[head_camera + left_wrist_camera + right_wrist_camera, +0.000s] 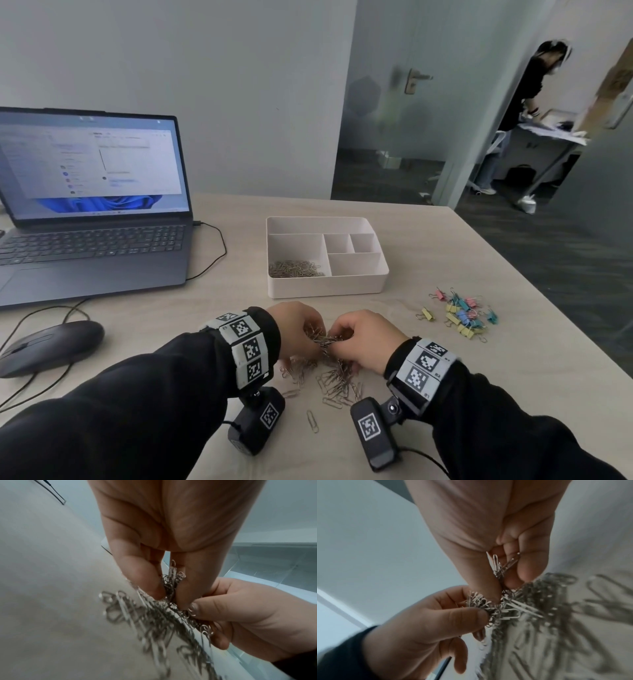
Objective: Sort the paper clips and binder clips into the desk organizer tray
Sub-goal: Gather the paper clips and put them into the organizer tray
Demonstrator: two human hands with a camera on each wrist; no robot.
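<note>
A pile of silver paper clips (334, 380) lies on the table in front of me. Both hands meet just above it, each pinching a tangled bunch of clips (325, 339). My left hand (301, 329) pinches clips (171, 582) between thumb and fingers. My right hand (363, 337) pinches clips (503, 566) the same way. Behind the hands stands the white organizer tray (327, 286), with paper clips (296, 269) heaped in its front left compartment. Pastel binder clips (462, 315) lie in a loose heap to the right of the tray.
An open laptop (89, 205) with its cable sits at the back left, and a black mouse (51, 346) lies at the left. One stray paper clip (312, 421) lies near the table's front. The table's right edge borders dark floor, where another person (527, 102) stands far off.
</note>
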